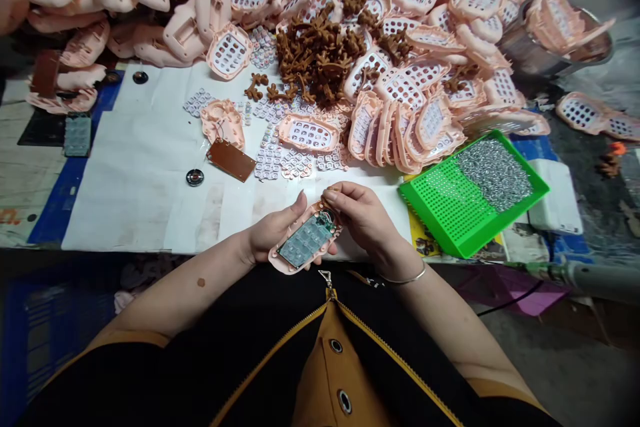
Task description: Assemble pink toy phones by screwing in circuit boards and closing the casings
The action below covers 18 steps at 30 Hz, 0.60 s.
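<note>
My left hand (pixel 267 232) is closed around a pink toy phone shell (pixel 281 265), tilted just over the table's front edge. A grey rubber keypad (pixel 306 240) lies inside it, with a green circuit board and thin wires (pixel 327 217) showing at the upper end. There, my right hand (pixel 367 217) pinches a small brown plastic piece (pixel 329 196) against the shell's top; the fingers partly cover it. Beyond the hands are a pink back shell (pixel 221 121), a brown circuit board (pixel 231 160) and a small round black speaker (pixel 195 177).
A brown heap of small plastic pieces (pixel 320 57) lies among piled pink shells (pixel 395 83). White button sets (pixel 270 157) lie before it. A green basket (pixel 425 203) of metal screws stands right, near a metal pot (pixel 535 57). White paper (pixel 130 180) covers the table.
</note>
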### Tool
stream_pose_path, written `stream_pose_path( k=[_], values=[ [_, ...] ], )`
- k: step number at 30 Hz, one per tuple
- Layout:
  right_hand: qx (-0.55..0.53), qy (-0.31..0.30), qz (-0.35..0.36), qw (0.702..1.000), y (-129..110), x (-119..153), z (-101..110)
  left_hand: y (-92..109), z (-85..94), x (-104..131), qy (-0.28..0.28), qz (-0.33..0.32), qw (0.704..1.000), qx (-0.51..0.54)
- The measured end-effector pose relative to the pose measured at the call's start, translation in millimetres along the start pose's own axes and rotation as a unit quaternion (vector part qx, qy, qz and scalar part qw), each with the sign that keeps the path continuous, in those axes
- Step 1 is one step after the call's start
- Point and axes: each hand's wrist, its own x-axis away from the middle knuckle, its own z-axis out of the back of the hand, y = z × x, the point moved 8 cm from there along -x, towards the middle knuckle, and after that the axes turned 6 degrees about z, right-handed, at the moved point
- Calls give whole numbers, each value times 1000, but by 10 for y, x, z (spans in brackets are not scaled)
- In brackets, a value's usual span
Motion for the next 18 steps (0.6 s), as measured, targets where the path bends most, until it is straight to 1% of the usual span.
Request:
stream_pose_path(
  k=[1, 3, 5, 6, 8, 10, 11, 12, 13, 14, 15, 16, 17, 18],
  values=[
    [-22, 3, -11, 1000, 23, -13, 1, -12, 8, -4, 2, 12, 1000, 5],
    [-38, 11, -9, 999, 20, -19, 2, -29, 18, -6, 2, 27, 1000, 12],
    [-39, 5, -5, 999, -7, -7, -19, -31, 15, -2, -4, 25, 1000, 16],
    [-34, -5, -4, 999, -31, -4, -35, -25, 10, 3, -9, 18, 1000, 16],
    [-13, -44, 7, 999, -115, -25, -85, -7, -7, 26, -22, -1, 1000, 16],
    [31, -81, 56, 995, -281, -110, -114, 45, 0, 72, -22, -32, 999, 23],
    [72, -85, 96, 989, -392, -179, -103, 91, 23, 108, -12, -55, 998, 33],
    [133, -76, 143, 978, -512, -260, -81, 147, 58, 151, 4, -82, 996, 45],
    [216, -61, 189, 956, -628, -346, -66, 211, 104, 204, 25, -111, 992, 60],
    [317, -46, 228, 920, -724, -433, -69, 278, 155, 264, 47, -142, 986, 75],
    [427, -36, 252, 868, -786, -522, -96, 343, 204, 328, 68, -172, 979, 87],
    [530, -32, 262, 806, -811, -612, -137, 404, 247, 391, 85, -200, 971, 97],
    [615, -30, 259, 745, -807, -700, -176, 462, 284, 451, 100, -227, 963, 105],
    [677, -28, 247, 693, -788, -782, -202, 512, 312, 504, 112, -250, 956, 110]
  ],
)
